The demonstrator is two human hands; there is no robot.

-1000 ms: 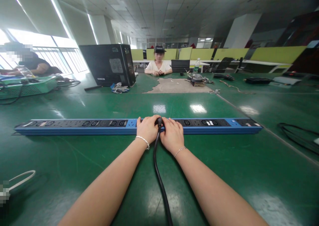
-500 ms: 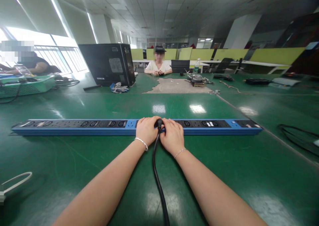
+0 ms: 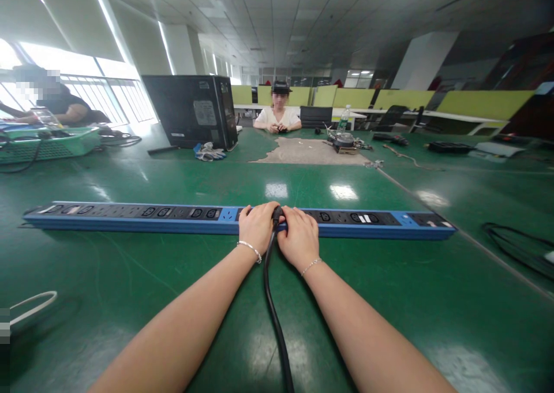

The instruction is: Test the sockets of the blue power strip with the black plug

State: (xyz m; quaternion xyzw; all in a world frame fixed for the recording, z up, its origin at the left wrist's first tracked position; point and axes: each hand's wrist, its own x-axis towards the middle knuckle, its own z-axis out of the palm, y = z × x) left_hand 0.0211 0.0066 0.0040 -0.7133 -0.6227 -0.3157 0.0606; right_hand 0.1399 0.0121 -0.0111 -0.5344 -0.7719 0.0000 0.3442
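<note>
A long blue power strip (image 3: 138, 224) with black socket panels lies crosswise on the green table. At its middle, a black power plug (image 3: 277, 213) sits against the socket face; whether it is fully seated I cannot tell, as fingers cover it. My left hand (image 3: 256, 227) is closed at the plug's left side, its fingertips hidden. From the right, my right hand (image 3: 299, 234) closes on the same plug, its fingers curled over the strip. A thick black cable (image 3: 273, 300) runs from the plug between my forearms towards me.
A black computer case (image 3: 190, 113) and gloves (image 3: 209, 152) stand beyond the strip at left. A green basket (image 3: 56, 145) is far left. Dark cable loops (image 3: 515, 249) lie at right. Across the table sits a person (image 3: 278, 116); another person (image 3: 64, 104) is at the left.
The view has shifted and tilted slightly, and the strip's left end appears a little higher. Both hands keep their place at the plug.
</note>
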